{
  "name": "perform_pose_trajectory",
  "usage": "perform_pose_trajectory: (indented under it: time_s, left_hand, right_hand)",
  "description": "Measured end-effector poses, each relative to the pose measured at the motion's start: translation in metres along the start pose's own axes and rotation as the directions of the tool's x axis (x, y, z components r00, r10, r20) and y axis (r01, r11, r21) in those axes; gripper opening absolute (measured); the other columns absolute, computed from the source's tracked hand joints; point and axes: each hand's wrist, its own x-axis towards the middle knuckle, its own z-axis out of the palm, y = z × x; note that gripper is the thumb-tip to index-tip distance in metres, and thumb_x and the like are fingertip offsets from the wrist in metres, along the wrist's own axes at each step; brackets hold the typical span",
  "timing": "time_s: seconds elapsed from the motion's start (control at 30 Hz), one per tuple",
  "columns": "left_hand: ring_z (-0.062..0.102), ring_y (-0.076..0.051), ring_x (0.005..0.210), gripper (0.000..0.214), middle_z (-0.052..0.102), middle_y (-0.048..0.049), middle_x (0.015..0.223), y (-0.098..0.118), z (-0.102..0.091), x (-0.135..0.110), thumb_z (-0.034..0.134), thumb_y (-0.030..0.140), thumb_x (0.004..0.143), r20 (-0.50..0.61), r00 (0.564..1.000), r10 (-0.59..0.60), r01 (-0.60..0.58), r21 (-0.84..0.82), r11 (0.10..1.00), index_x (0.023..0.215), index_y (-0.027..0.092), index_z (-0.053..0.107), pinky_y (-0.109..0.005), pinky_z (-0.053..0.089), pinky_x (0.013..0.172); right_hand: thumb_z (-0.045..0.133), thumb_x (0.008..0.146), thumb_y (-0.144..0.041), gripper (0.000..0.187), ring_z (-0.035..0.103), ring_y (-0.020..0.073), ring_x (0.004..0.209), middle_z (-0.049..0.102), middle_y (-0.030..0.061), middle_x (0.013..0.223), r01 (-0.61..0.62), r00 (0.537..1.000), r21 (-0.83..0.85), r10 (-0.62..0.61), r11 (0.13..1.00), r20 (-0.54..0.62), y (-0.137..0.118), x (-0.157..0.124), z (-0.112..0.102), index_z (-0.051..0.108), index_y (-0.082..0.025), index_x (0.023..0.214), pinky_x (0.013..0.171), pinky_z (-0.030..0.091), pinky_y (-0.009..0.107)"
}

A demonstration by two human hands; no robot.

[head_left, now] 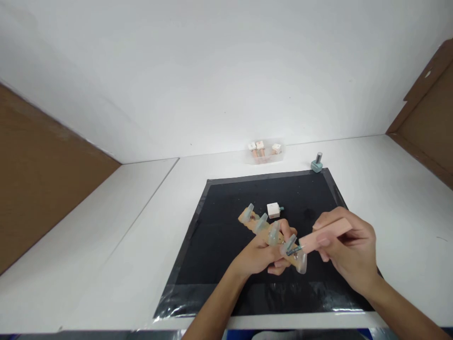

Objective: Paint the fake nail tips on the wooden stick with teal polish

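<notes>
My left hand (264, 255) is closed around a yellowish, uneven strip (261, 225), held at a slant above a black mat. Several translucent pale green tapered pieces (273, 233) stick up from it. My right hand (348, 250) pinches a flat pinkish, block-shaped handle (325, 235) with a thin dark green end (294, 250). That end meets, or nearly meets, the piece nearest my left thumb; exact contact is unclear. Just beyond the strip, a white square block (273, 210) with a short green stub lies on the mat.
The black mat (219, 203) has taped edges and lies on a white table (141, 226). A clear box (269, 158) at the back holds several white-headed pieces with pinkish stems. A green square-based object (316, 165) with a metallic post stands at the mat's far right corner. Brown panels flank both sides.
</notes>
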Motion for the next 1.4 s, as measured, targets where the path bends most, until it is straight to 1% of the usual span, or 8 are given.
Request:
perform_pose_trajectory:
  time_s: [0.13,0.5,0.63,0.83,1.03,1.13,1.23,1.4]
  left_hand:
    - [0.028,0.002,0.039,0.033,0.040,0.0072,0.066,-0.001,0.002,0.000,0.068,0.034,0.075,-0.022,1.000,-0.017,0.017,0.000,1.000,0.072,0.018,0.039,-0.009,0.022,0.032]
    - [0.026,0.002,0.039,0.033,0.039,0.0083,0.062,0.003,0.000,-0.002,0.067,0.033,0.076,0.015,1.000,0.004,-0.005,0.028,1.000,0.073,0.019,0.038,-0.007,0.023,0.031]
    - [0.026,0.003,0.038,0.035,0.037,0.0085,0.064,0.004,-0.002,-0.003,0.067,0.034,0.075,-0.007,1.000,-0.011,0.011,0.035,0.999,0.072,0.018,0.037,-0.007,0.022,0.031]
    - [0.026,0.003,0.039,0.031,0.039,0.0077,0.068,0.005,-0.001,0.002,0.065,0.031,0.077,-0.006,1.000,-0.006,0.006,0.021,1.000,0.072,0.018,0.037,-0.007,0.022,0.030]
    - [0.025,0.002,0.038,0.032,0.038,0.0086,0.063,0.004,0.000,0.000,0.067,0.032,0.076,-0.005,1.000,-0.005,0.005,0.019,1.000,0.072,0.019,0.038,-0.007,0.022,0.030]
    - [0.024,0.002,0.037,0.034,0.038,0.0090,0.062,0.004,-0.002,-0.004,0.067,0.033,0.075,-0.021,1.000,-0.013,0.013,0.017,1.000,0.071,0.019,0.037,-0.007,0.021,0.030]
    - [0.024,0.002,0.037,0.038,0.038,0.0091,0.063,0.004,-0.002,-0.007,0.069,0.035,0.073,-0.049,0.999,-0.020,0.021,0.005,1.000,0.070,0.019,0.035,-0.007,0.019,0.029]
    - [0.018,0.003,0.035,0.042,0.036,0.0102,0.057,0.007,0.003,-0.008,0.073,0.038,0.067,-0.115,0.992,-0.053,0.050,-0.028,0.998,0.069,0.019,0.036,-0.008,0.015,0.027]
  right_hand:
    - [0.073,0.073,-0.029,0.021,0.044,0.0067,0.028,0.059,-0.0037,0.043,0.031,0.999,-0.138,-0.030,0.990,0.010,-0.004,0.001,0.002,0.059,-0.019,0.060,0.028,0.034,0.018]
    - [0.068,0.071,-0.009,0.019,0.046,0.0064,0.033,0.063,-0.0056,0.047,0.175,0.976,-0.313,-0.207,0.933,-0.073,-0.001,0.002,-0.002,0.060,-0.021,0.059,0.033,0.035,0.018]
    - [0.068,0.074,-0.012,0.014,0.046,0.0064,0.032,0.064,-0.0046,0.051,0.198,0.971,-0.270,-0.226,0.942,-0.074,-0.001,0.001,-0.003,0.062,-0.021,0.065,0.032,0.036,0.019]
    - [0.068,0.078,-0.028,0.021,0.050,0.0081,0.032,0.064,-0.0021,0.050,0.284,0.959,-0.298,-0.271,0.911,0.084,-0.005,0.005,-0.001,0.061,-0.020,0.061,0.031,0.038,0.019]
    - [0.068,0.075,-0.020,0.022,0.050,0.0093,0.035,0.061,-0.0038,0.045,0.281,0.953,-0.436,-0.303,0.855,0.019,-0.003,0.006,-0.001,0.058,-0.021,0.056,0.032,0.038,0.020]
    - [0.068,0.074,-0.014,0.019,0.048,0.0082,0.035,0.062,-0.0036,0.048,0.227,0.966,-0.372,-0.256,0.900,-0.030,0.000,0.004,-0.003,0.059,-0.021,0.058,0.033,0.037,0.020]
    - [0.067,0.077,-0.015,0.011,0.047,0.0064,0.036,0.063,-0.0033,0.055,0.111,0.991,-0.167,-0.121,0.980,-0.054,0.004,0.002,-0.006,0.064,-0.021,0.069,0.032,0.035,0.017]
    - [0.063,0.084,-0.021,0.004,0.053,0.0060,0.046,0.060,-0.0022,0.069,-0.055,0.993,0.040,0.050,0.998,0.106,0.007,0.001,-0.011,0.066,-0.023,0.085,0.035,0.035,0.014]
